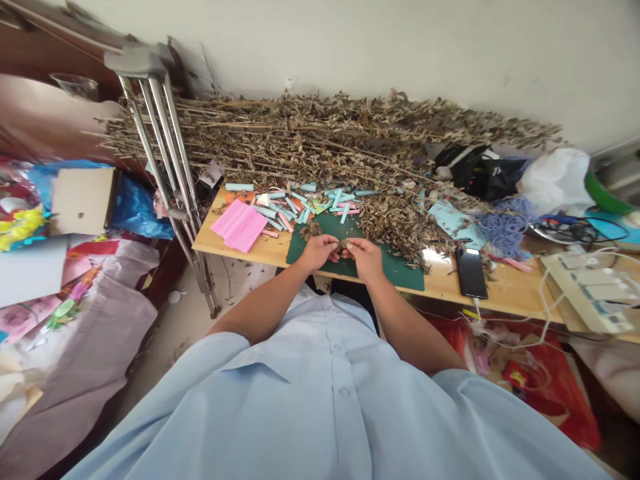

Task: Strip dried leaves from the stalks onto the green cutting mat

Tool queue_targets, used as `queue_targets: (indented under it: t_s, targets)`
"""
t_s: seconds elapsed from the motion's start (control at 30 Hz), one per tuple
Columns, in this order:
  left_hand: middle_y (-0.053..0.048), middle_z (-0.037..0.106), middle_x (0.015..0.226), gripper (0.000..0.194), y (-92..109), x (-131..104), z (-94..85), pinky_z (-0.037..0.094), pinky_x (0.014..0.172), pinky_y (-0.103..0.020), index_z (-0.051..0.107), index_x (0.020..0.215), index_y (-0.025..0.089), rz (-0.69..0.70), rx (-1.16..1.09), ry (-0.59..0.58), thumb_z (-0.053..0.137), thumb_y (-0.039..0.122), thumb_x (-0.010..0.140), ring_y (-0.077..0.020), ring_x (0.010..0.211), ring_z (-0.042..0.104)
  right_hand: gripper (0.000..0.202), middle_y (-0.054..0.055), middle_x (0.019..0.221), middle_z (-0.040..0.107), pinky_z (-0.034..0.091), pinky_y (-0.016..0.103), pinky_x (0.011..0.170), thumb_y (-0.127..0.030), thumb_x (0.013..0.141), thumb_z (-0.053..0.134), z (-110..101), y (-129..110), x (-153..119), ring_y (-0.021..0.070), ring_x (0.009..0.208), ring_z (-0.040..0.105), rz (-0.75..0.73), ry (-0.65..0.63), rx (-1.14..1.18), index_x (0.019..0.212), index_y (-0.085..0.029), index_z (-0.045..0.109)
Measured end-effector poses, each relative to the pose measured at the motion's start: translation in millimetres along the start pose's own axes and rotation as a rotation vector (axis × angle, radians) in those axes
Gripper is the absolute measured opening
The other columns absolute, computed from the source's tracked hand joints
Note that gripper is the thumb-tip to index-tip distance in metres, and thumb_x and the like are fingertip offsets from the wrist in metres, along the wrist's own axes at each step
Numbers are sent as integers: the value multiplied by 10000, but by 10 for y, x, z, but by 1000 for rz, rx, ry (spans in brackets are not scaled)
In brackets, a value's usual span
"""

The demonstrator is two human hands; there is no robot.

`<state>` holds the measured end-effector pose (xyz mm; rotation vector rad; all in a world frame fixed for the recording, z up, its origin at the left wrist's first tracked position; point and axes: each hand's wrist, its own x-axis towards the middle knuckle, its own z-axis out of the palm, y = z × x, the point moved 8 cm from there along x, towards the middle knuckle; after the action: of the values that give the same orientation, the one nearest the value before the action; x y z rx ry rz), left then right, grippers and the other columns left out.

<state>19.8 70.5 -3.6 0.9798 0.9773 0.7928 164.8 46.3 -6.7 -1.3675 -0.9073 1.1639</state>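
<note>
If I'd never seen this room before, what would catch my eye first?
Probably the long heap of dried, leafy stalks stretched along the wall behind the table. Next, the metal crutches standing at the table's left end, and the bright pink papers lying near that end. In the middle, the left hand and right hand pinch a bit of dried leaf over a green mat.

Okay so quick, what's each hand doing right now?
Left hand: fingers closed in a pinch grip on a bit of dried leaf.
Right hand: fingertips pinching at the same bit, over the green mat.
</note>
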Motion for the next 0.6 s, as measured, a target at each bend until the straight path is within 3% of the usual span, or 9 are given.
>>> queue_targets:
  t_s: [0.2,0.4,0.6]
  targets:
    - [-29,680,652,140,-60,25,-6,581,583,-249,671,1005,63,-20,-40,7,574,111,916,-118,558,667,213,24,731,724,586,333,675,-366,770,687,58,-172,-58,181,652,677,-109,-25,-255,882,-191,732]
    - [-34,706,699,151,-39,2,-1,594,627,-257,681,1029,61,-23,-41,27,622,116,902,-117,585,684,177,57,925,756,549,359,848,-265,865,582,165,-431,-185,209,856,688,-477,-79,-633,896,-220,751]
    - [-19,700,686,115,-40,8,8,596,613,-248,678,992,77,-54,-25,55,606,104,908,-102,554,665,185,74,991,758,550,357,883,-206,864,593,233,-535,-260,218,916,699,-632,-114,-724,973,-214,742]
